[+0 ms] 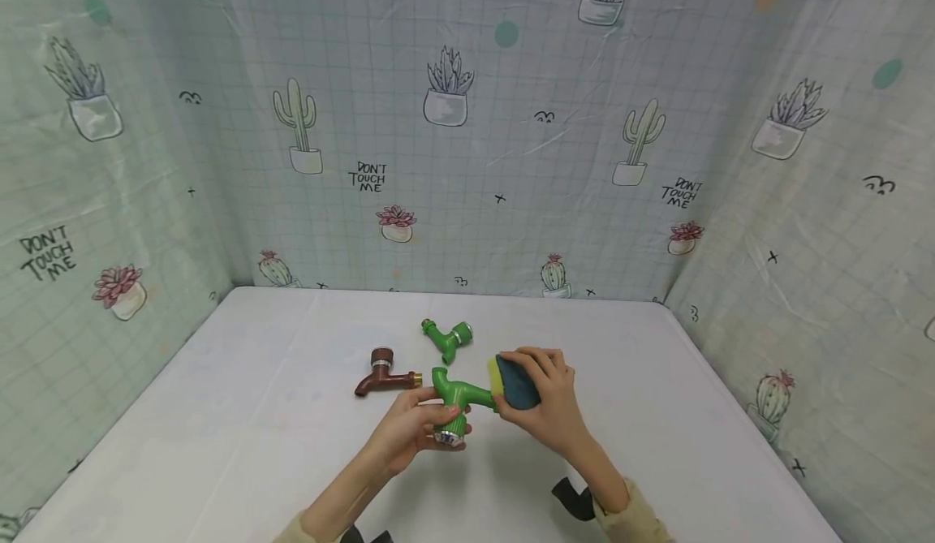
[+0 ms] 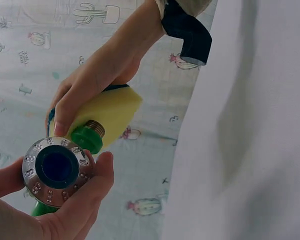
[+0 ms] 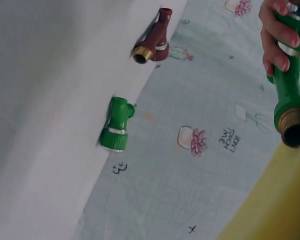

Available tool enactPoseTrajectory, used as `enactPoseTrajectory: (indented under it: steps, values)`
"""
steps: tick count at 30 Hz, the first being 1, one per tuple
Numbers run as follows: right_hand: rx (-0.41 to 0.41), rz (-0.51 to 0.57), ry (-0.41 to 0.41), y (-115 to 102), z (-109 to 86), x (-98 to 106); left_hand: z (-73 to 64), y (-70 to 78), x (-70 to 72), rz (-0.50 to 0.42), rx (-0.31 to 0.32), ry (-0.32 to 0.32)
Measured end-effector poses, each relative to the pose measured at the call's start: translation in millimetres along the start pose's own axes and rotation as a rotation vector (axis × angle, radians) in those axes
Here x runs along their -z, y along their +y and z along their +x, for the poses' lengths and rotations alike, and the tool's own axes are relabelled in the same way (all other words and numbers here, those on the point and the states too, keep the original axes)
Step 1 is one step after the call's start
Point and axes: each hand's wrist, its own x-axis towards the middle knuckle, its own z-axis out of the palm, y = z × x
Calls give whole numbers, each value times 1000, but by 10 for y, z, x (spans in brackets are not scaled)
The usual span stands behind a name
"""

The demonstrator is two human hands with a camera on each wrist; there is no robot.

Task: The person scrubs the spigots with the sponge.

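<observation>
A green tap (image 1: pixel 460 397) is gripped by my left hand (image 1: pixel 409 428) around its knob end, the silver cap facing me. In the left wrist view, that cap (image 2: pixel 56 171) shows a dark blue centre. My right hand (image 1: pixel 549 403) holds a sponge (image 1: pixel 517 382), yellow on one face and dark blue-green on the other, between thumb and fingers. The yellow face (image 2: pixel 115 112) is against or very near the tap's threaded inlet (image 3: pixel 294 127); whether they touch I cannot tell.
Beyond my hands, a second green tap (image 1: pixel 447 338) and a brown tap (image 1: pixel 385 374) with a brass thread lie on the white table (image 1: pixel 256 413). A cactus-print curtain (image 1: pixel 467 161) surrounds the back and sides. Dark straps show at both wrists.
</observation>
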Motion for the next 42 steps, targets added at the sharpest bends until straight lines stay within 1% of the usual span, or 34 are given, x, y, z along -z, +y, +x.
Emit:
enactPoseTrajectory:
  steps: [3, 5, 7, 11, 12, 15, 17, 20, 22, 25, 28, 31, 33, 35, 38, 40, 42]
  values:
    - [-56, 13, 32, 48, 49, 24, -10, -30, 5, -1, 11, -3]
    - [-61, 25, 58, 59, 72, 55, -19, -41, -1, 4, 10, 3]
    - [-44, 21, 64, 45, 72, 78, -18, -54, 1, 11, -3, 13]
    - [31, -57, 43, -34, 15, 69, -20, -50, 17, 10, -47, 24]
    - [52, -81, 41, -56, -7, 56, -22, -42, 27, -4, -54, 13]
    - [120, -152, 55, -108, -83, -2, -20, -10, 45, -44, -50, 24]
    - [178, -194, 74, -125, -133, -43, -9, 13, 55, -81, -28, 45]
    - [261, -256, 88, -115, -198, -93, 10, 50, 56, -115, -15, 82]
    - [304, -273, 91, -94, -228, -110, 15, 72, 53, -139, -6, 97]
    - [349, -286, 69, -57, -269, -113, 12, 94, 49, -166, 1, 107]
    - [384, -287, 28, -31, -315, -98, 21, 95, 55, -192, 9, 100]
    - [386, -271, -25, -12, -350, -74, 38, 98, 67, -231, 1, 78]
    - [367, -249, -30, 6, -356, -56, 40, 106, 73, -235, -10, 65]
    - [334, -205, 3, 24, -341, -35, 34, 117, 75, -224, -15, 48]
    - [288, -123, 87, 40, -292, -8, 22, 124, 68, -155, -12, 44]
    - [269, -78, 130, 38, -257, 5, 21, 118, 63, -125, -10, 57]
    - [260, -51, 157, 36, -228, 14, 26, 106, 58, -110, -16, 71]
